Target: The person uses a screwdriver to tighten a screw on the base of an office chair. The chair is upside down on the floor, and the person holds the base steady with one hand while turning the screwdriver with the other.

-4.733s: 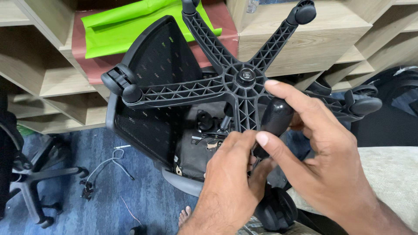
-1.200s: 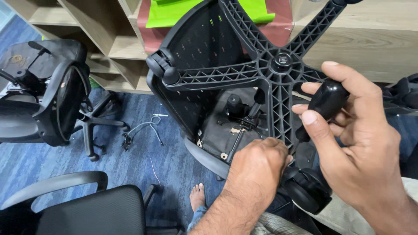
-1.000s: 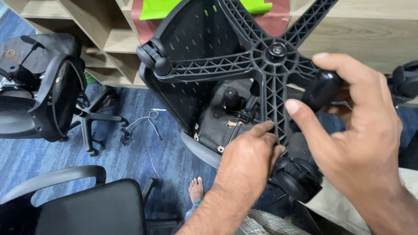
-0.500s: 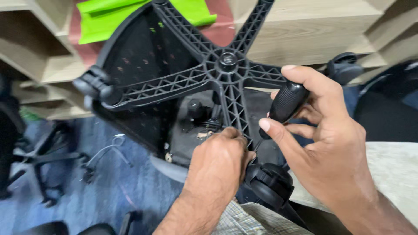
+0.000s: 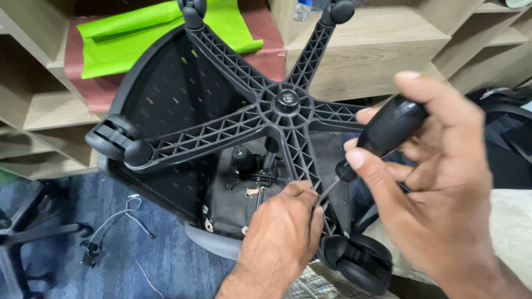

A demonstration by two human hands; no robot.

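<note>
No screens, signs or labels in view. One package only: a clear plastic bottle [image 5: 302, 9] at the top edge, standing on the light wooden shelf unit [image 5: 382, 50], cut off by the frame (only its lower part shows; any wrapper too blurred to tell).

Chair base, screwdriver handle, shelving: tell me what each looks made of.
Chair base: moulded black plastic, matte, judging by its ribbed lattice arms; the centre hub cap looks like metal.
Screwdriver handle: black, finely textured, probably plastic or rubber; its thin shaft glints like steel.
Shelving: pale wood-grain board, likely laminate.
</note>
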